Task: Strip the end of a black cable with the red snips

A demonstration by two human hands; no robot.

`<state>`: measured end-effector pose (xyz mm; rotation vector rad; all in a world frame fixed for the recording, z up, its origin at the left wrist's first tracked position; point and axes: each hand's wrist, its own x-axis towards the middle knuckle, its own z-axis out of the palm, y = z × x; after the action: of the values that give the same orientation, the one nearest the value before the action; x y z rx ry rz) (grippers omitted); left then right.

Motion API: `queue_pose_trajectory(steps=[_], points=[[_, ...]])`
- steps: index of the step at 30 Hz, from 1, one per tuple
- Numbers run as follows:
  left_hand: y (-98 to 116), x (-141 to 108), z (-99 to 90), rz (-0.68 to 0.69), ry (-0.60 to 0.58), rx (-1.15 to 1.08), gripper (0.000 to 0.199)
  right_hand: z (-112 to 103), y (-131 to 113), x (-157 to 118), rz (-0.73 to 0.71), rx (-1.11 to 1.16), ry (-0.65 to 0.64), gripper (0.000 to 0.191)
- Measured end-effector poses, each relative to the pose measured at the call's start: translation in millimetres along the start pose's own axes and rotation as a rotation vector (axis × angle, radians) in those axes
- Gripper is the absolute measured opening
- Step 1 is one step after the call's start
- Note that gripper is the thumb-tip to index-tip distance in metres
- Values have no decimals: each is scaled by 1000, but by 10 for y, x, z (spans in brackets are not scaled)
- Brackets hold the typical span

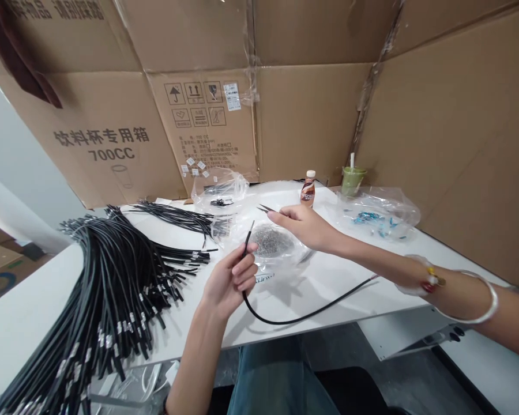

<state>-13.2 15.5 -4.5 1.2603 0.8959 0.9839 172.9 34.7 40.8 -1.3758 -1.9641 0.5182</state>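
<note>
My left hand (pixel 232 279) is closed around a black cable (pixel 285 321) near one end. That end points up with a thin pale tip, and the rest curves down and right over the table's front edge. My right hand (pixel 300 225) pinches dark, fine-pointed tweezers (pixel 266 208), whose tips point left, above and to the right of the cable's tip. Behind and between the hands lies a clear plastic bag (pixel 270 241) of small metallic pieces. The pieces are too small to make out singly.
A big pile of black cables (pixel 108 276) covers the table's left, with a smaller bundle (pixel 173 216) behind. A brown bottle (pixel 308 189), a green cup (pixel 352 180) and a bag with blue pieces (pixel 378 222) stand or lie at the back right. Cardboard (pixel 303 121) walls the rear.
</note>
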Motion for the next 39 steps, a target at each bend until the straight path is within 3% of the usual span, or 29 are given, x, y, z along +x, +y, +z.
queue_pose_trajectory(steps=[3,7,13,17,21,28,32,34,35,37,39], points=[[-58,-147,96,24,2,-47,27,-39,-83,-280,-43,-30,-19,46],[-165,-282,239,89,44,44,35,-65,-138,-572,-86,-304,-4,41],[-291,-423,382,318,335,384,26,0,-102,-769,-135,-560,30,46],[-428,-435,447,501,517,571,15,13,-147,-810,-37,-639,-23,49],[-508,-415,468,567,621,714,14,-49,-262,-760,74,-653,-116,46],[-543,-370,435,584,658,831,19,-216,-388,-570,150,-538,-264,50],[-488,-413,439,587,664,774,18,-234,-304,-572,40,-407,-224,48],[-436,-458,423,467,567,577,19,-180,-229,-624,-26,-233,-159,45],[-411,-483,407,361,446,399,21,-137,-190,-661,-42,-132,-123,44],[-377,-530,364,116,52,-59,31,-39,-127,-746,-46,52,-66,44],[-367,-571,327,-31,-347,-478,40,48,-94,-829,-34,181,-45,44]])
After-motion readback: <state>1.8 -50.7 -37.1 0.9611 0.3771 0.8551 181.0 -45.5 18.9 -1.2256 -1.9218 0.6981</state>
